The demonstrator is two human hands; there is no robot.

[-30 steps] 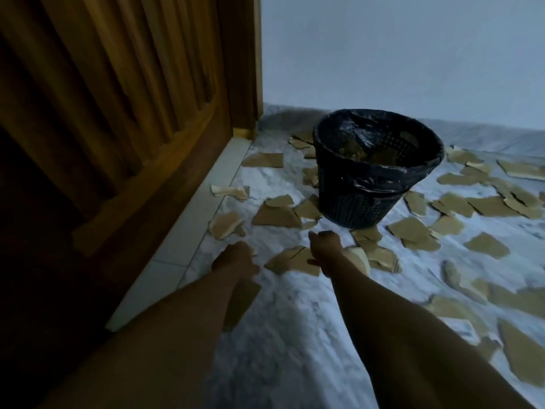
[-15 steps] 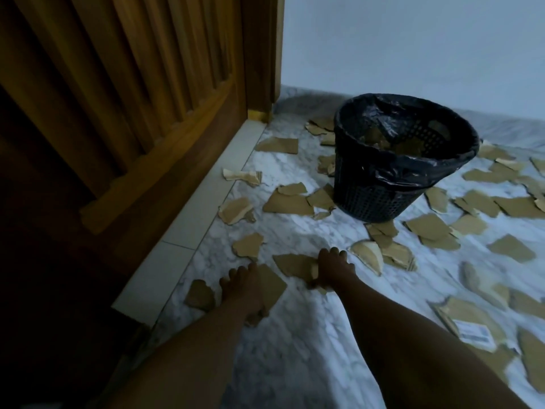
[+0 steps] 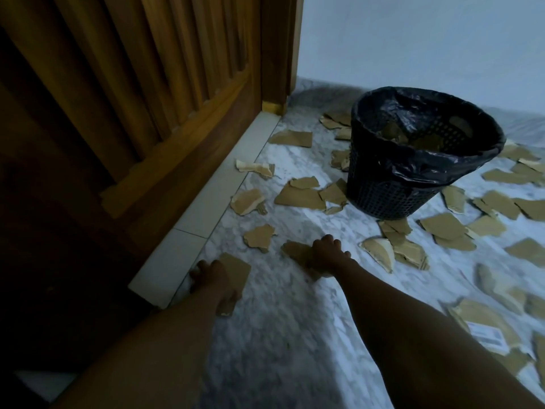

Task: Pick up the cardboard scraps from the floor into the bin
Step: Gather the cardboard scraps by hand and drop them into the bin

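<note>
Your left hand (image 3: 213, 280) is low at the floor (image 3: 280, 349), fingers curled down over an oblong scrap (image 3: 236, 270). The scrap is flat brown cardboard with straight edges, and it sticks out past your knuckles on the far side and under your wrist on the near side. Your right hand (image 3: 327, 255) is curled too, knuckles up, gripping a torn scrap (image 3: 295, 250) whose ragged end shows to the left of your fingers. The light is dim and the picture is blurred, so you cannot tell whether either piece is off the floor. Both hands are near each other, the left just beside the pale sill (image 3: 206, 208) under the slatted wooden door (image 3: 147, 84). The bin (image 3: 383, 196) stands ahead and to the right of your right hand, well apart from it. It is a round black mesh basket, wider at the top, with a glossy black liner (image 3: 436, 169) folded over the rim and brown pieces inside. Loose scraps (image 3: 298, 197) with torn, irregular edges lie all round it on the white-grey marble, 1 of them (image 3: 259, 237) between your 2 hands and the sill. A larger piece with a white label (image 3: 483, 335) lies to the right of your right forearm.
</note>
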